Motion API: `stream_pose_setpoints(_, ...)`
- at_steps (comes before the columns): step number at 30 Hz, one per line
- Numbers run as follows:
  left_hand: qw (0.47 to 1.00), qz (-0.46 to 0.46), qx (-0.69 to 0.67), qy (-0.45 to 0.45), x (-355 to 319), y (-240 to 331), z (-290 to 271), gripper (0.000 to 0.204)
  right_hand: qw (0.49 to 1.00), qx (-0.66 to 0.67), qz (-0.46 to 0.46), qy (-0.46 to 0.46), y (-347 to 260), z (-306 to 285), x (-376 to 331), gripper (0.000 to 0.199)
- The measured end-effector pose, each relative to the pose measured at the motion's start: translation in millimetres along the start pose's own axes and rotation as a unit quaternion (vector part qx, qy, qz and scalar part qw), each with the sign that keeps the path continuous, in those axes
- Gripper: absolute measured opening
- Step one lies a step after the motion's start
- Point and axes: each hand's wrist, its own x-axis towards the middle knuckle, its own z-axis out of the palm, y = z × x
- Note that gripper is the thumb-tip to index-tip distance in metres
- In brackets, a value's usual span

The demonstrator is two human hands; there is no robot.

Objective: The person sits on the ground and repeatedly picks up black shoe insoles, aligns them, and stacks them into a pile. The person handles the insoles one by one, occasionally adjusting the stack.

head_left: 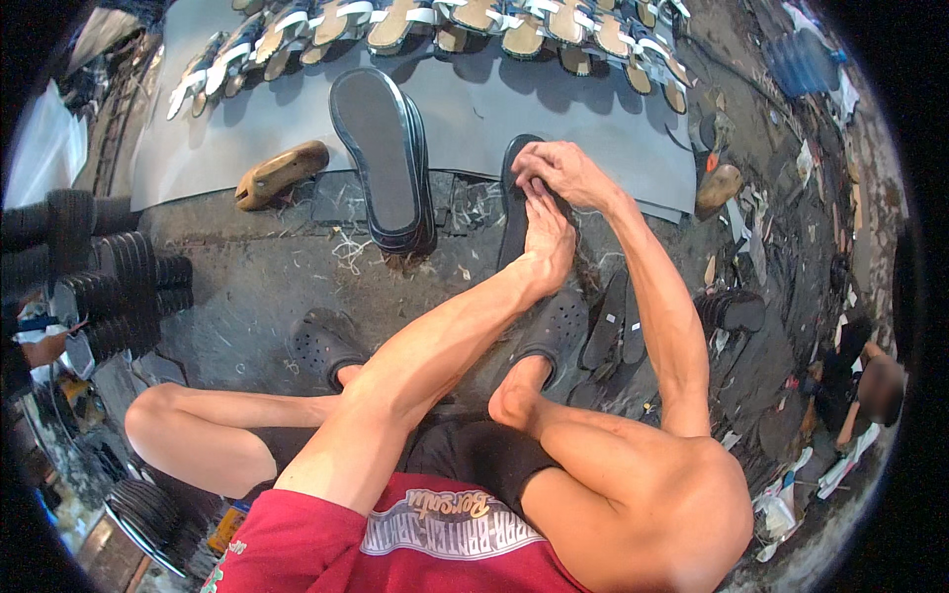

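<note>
Red cloth shirt (326, 544); hands (551, 237) (565, 176) over oblong dark sole (512, 215)

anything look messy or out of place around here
Yes: loose, pale stringy scraps litter the floor left of the stacked dark soles, untidy against the rowed sandals. A wooden shoe form also lies slanted across the edge of the grey sheet. Nothing looks clearly spilled or broken.

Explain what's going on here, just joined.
A seated person has both hands at a dark shoe sole: the left hand and right hand are close together, fingers on or just over its far part. To the left is a stack of soles, with a wooden shoe last further left. Beyond, rows of sandals lie on a grey sheet.
</note>
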Motion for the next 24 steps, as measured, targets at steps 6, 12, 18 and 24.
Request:
stream_pose_setpoints(6, 0.997, 0.043, -0.047, -0.037, 1.2, -5.2, -0.7, 0.069, 0.987, -0.152, -0.029, -0.052, -3.9, 7.7, 2.0, 0.034)
stream_pose_setpoints(12, 0.997, 0.028, -0.067, 0.023, -1.3, -9.1, -1.7, 0.067, 0.929, -0.337, -0.139, 0.061, 16.2, 10.3, 19.0, 0.029)
stream_pose_setpoints(18, 0.997, 0.019, -0.07, 0.01, -4.0, -16.3, 0.0, 0.068, 0.934, -0.295, -0.077, 0.189, 25.8, 0.5, 29.0, 0.032)
stream_pose_setpoints(24, 0.984, 0.027, -0.167, 0.049, -8.4, -26.9, -4.1, 0.068, 0.921, -0.272, -0.057, 0.273, 30.1, 9.1, 16.2, 0.033)
